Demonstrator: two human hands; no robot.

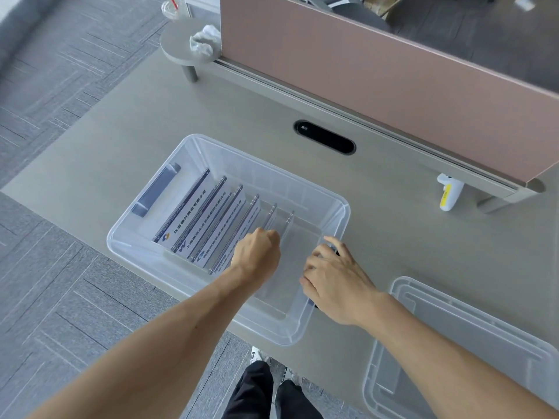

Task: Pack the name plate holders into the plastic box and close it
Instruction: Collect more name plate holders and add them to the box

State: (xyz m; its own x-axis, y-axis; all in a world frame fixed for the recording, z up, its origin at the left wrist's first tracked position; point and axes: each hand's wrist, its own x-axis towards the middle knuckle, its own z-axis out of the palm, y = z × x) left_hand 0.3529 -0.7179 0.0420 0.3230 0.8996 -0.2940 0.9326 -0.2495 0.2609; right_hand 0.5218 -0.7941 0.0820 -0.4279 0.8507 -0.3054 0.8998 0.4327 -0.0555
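A clear plastic box (305,189) stands open on the grey desk, with a blue handle latch on its left end. Several acrylic name plate holders (208,216) stand in a row inside it, the left ones with printed cards, the right two clear. My left hand (257,255) reaches into the box with fingers curled on the clear holders at the row's right end. Over the box's right end wall rests my right hand (332,276), fingers bent over the rim and covering the dark latch there. The clear lid (453,337) lies flat on the desk to the lower right.
A pink partition (393,77) runs along the desk's back edge, with a black cable slot (324,137) before it. A white and yellow device (449,192) lies at the right. Crumpled plastic (205,40) sits on a small round shelf at the back left. My legs show below the desk's front edge.
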